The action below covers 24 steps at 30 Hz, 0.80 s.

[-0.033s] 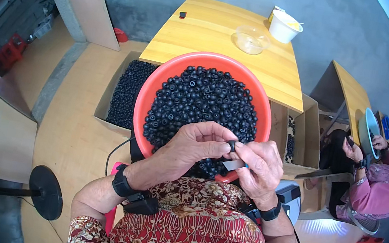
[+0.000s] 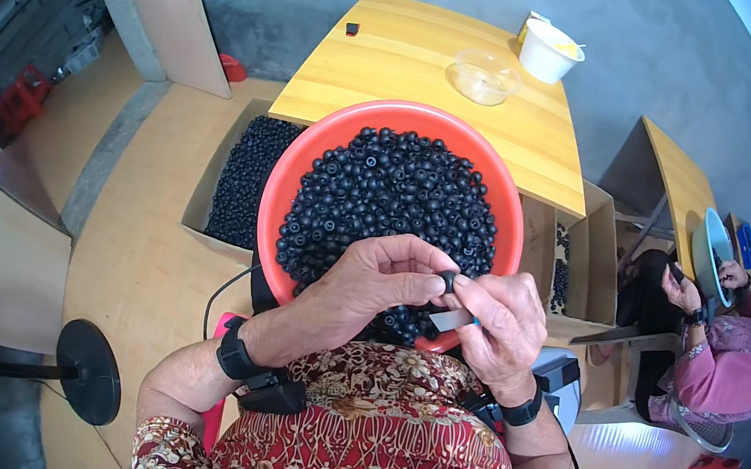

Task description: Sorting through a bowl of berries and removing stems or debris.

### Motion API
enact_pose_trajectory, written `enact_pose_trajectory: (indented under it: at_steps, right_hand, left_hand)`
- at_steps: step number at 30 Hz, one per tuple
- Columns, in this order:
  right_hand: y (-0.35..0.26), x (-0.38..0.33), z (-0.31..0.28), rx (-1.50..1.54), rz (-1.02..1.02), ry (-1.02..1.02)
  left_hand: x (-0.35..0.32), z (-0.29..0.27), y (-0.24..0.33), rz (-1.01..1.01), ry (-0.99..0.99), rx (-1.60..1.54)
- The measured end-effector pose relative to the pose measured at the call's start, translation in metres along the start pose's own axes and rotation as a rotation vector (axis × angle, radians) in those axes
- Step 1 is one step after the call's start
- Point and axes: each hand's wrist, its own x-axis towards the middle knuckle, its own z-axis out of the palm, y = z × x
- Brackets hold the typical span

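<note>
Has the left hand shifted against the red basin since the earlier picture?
No. The left hand sits at the same spot over the near rim of the red basin, pinching the small black piece.

small black round piece [image 2: 448, 281] | pinched between fingertips | above red basin [image 2: 278, 183]

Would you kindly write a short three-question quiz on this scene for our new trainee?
1. True or false: the left hand pinches a small black piece.
2. What does the right hand hold besides touching that piece? A) a spoon B) a small blade C) a cup
3. Fill in: the black pieces fill a red ____ in front of the person.

Key
1. True.
2. B, a small blade.
3. Basin; behind it stands a wooden table with a clear bowl and a white cup.
</note>
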Motion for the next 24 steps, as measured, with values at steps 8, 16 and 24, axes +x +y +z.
enact_pose_trajectory:
  at_steps: [8, 16, 24]
  right_hand:
    - [0.0, -0.001, -0.003, -0.042, -0.055, -0.004]
    - [0.005, 0.002, -0.006, -0.141, -0.038, -0.041]
    - [0.005, 0.004, -0.006, -0.197, -0.034, -0.033]
  left_hand:
    - [0.001, -0.002, -0.007, 0.066, -0.013, 0.064]
    - [-0.002, 0.0, -0.005, 0.088, 0.013, -0.075]
    - [-0.002, 0.003, -0.005, 0.063, -0.004, -0.138]
